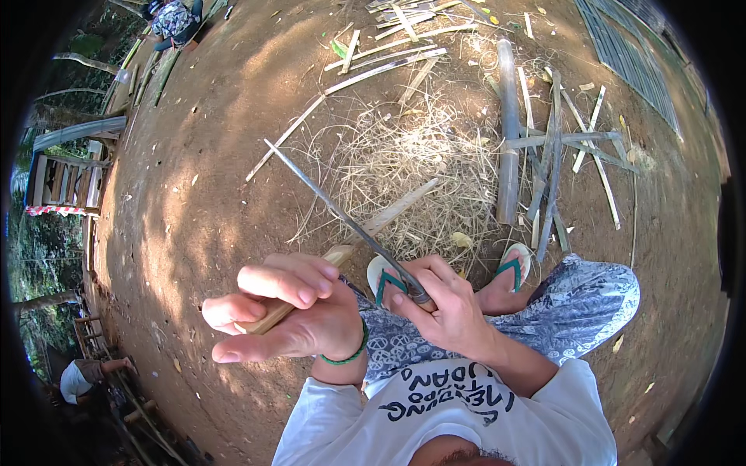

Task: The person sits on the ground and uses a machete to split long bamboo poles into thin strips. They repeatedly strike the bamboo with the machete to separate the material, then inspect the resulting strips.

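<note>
My left hand (315, 322), palm turned up, has its fingers curled loosely over a pale split bamboo strip (400, 206). The strip lies across the palm and points away to the right, over the shavings. A green cord circles that wrist. In my right hand (447, 307) is the handle of a long, thin-bladed knife (330, 203), the fingers wrapped around it. Its blade slants away to the far left and crosses above the strip; whether the two touch I cannot tell. Below the hands are my patterned trousers and my feet in flip-flops (386, 278).
Curly bamboo shavings (404, 155) cover the ground ahead. A dark bamboo pole (508, 132) and several crossed slats (552, 147) lie to the right, more split strips (396, 62) beyond. A slatted panel (633, 62) lies far right. Other people (175, 23) are at the far left and lower left.
</note>
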`<control>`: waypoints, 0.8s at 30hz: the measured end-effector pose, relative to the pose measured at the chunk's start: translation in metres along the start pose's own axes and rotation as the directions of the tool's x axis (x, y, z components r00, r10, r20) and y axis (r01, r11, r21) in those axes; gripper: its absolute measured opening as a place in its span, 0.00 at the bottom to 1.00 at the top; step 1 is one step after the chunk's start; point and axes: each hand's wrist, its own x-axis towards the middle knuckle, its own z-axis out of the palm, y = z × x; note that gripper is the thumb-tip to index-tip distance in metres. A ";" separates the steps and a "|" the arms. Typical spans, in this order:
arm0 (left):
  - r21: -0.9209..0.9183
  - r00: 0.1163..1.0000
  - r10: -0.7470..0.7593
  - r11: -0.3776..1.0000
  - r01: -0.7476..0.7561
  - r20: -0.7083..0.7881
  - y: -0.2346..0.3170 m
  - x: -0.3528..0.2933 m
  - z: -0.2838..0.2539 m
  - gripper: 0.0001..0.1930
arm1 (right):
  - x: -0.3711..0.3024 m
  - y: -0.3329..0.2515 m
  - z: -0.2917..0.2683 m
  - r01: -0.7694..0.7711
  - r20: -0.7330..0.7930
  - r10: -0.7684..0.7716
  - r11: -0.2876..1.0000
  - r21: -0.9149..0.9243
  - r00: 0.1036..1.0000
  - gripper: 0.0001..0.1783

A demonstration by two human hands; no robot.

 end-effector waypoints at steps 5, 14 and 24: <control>0.000 0.999 0.022 1.000 -0.022 -0.045 -0.001 -0.001 0.005 0.26 | -0.005 0.049 0.012 -0.119 -0.052 0.112 0.976 -0.180 0.992 0.22; -0.009 0.997 0.043 0.999 -0.043 -0.063 -0.001 -0.006 0.002 0.27 | -0.003 0.036 0.005 -0.165 -0.014 0.164 0.983 -0.086 0.986 0.21; -0.001 0.995 0.045 0.999 -0.046 -0.089 -0.001 -0.003 0.001 0.27 | -0.016 0.182 0.011 -0.392 -0.089 0.386 0.853 -0.344 0.918 0.11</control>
